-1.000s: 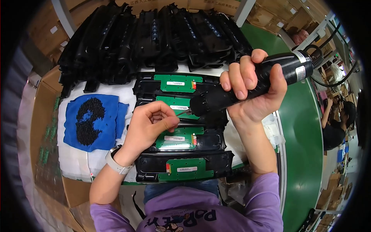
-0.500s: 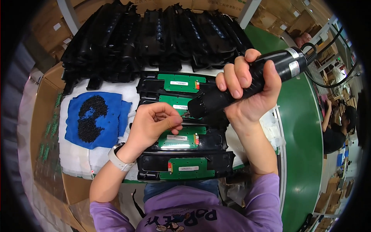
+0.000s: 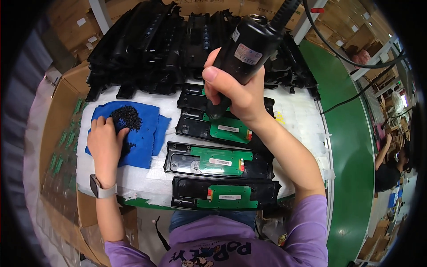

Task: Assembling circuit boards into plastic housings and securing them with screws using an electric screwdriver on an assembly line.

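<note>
Right hand (image 3: pixel 235 91) wrapped tight around black electric screwdriver (image 3: pixel 247 49); left hand (image 3: pixel 105 142) spread flat, fingertips in screw pile (image 3: pixel 126 118).

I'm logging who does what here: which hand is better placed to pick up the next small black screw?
Left. The left hand already rests on the blue cloth with fingertips in the screw pile. The right hand is occupied, gripping the black electric screwdriver over the black housings.

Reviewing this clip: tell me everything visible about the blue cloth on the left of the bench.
The blue cloth is a soft, rumpled fabric patch, roughly rectangular, lying flat on the white padded sheet left of the row of black housings. A heap of small black screws sits on its upper middle, with a few scattered lower. The left hand rests on it, fingers at the heap's edge.
</note>
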A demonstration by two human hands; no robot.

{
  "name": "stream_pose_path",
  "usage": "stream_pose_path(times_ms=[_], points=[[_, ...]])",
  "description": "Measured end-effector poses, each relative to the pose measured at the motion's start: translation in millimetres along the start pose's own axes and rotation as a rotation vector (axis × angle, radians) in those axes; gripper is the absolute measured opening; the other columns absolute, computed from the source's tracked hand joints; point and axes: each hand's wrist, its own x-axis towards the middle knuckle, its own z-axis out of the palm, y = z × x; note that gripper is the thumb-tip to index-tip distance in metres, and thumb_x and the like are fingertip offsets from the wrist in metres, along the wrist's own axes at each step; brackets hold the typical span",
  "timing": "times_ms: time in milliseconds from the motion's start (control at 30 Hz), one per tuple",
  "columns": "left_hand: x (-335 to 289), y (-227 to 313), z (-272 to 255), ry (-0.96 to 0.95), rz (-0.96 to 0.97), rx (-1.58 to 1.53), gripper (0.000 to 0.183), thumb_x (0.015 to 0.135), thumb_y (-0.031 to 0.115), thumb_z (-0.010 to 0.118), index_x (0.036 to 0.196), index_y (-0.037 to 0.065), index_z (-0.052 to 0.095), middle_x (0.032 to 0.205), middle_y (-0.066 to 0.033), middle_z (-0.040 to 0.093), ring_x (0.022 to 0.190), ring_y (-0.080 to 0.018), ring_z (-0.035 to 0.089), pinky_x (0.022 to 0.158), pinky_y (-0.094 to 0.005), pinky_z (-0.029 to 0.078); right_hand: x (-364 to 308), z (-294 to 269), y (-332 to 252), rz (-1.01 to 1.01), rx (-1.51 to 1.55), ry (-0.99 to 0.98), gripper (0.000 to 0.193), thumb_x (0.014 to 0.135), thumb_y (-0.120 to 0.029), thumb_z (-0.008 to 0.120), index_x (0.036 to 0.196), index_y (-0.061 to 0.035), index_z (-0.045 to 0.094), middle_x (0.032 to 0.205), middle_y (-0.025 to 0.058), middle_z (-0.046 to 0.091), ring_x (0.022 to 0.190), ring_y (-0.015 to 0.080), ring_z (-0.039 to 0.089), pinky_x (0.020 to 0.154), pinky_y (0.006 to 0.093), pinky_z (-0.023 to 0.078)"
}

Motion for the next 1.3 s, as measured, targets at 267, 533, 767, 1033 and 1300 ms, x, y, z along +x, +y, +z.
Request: stream_pose_path(times_ms=[267,533,767,1033,1300], points=[[-3.1,-19.6,20.9,-0.002,-0.066,-0.313,0.009,0.078,0.006,0.063,0.078,0.000,0.056,0.077,-0.0139,0.055,0.074,-0.0336,0.055,0.063,-0.0406,0.045,6.3,6.0,13.1,-0.013,-0.018,0.025,0.020,0.077,-0.017,0.064,0.076,0.0007,0.055,0.052,0.0046,0.051,0.042,0.0124,0.049,0.041,0.0235,0.037],[3.0,-17.6,24.7,0.128,-0.107,-0.518,0.011,0.085,0.009,0.059,0.082,-0.002,0.058,0.075,-0.0133,0.057,0.065,-0.0261,0.055,0.058,-0.0324,0.043,15.9,12.3,17.1,0.022,-0.057,-0.036,0.020,0.077,-0.012,0.063,0.065,-0.0019,0.052,0.050,0.0032,0.050,0.041,0.0109,0.047,0.041,0.0228,0.036],[8.0,-7.7,30.4,-0.154,-0.285,-1.338,0.016,0.090,0.017,0.058,0.087,0.002,0.062,0.073,0.0025,0.057,0.067,-0.0044,0.049,0.058,-0.0195,0.038,19.1,10.9,22.3,0.022,-0.005,-0.069,0.022,0.076,-0.010,0.064,0.061,-0.0027,0.050,0.049,0.0025,0.049,0.040,0.0100,0.047,0.041,0.0230,0.036],[4.6,65.7,7.2,-0.547,-0.247,-1.820,0.019,0.093,0.020,0.054,0.090,0.002,0.061,0.078,0.0007,0.058,0.067,-0.0046,0.050,0.061,-0.0178,0.042,3.2,6.5,1.6,-0.050,0.041,-0.100,0.019,0.078,-0.011,0.063,0.087,-0.0005,0.051,0.057,0.0035,0.052,0.043,0.0109,0.049,0.043,0.0236,0.039],[-1.9,119.0,-20.7,-0.786,-0.144,-2.122,0.018,0.093,0.020,0.056,0.092,0.002,0.059,0.080,-0.0005,0.060,0.070,-0.0065,0.053,0.065,-0.0201,0.044,-23.1,-15.8,-47.4,-0.283,0.547,-0.018,0.026,0.086,-0.022,0.051,0.103,-0.0038,0.045,0.057,0.0042,0.045,0.044,0.0141,0.045,0.049,0.0308,0.041]])
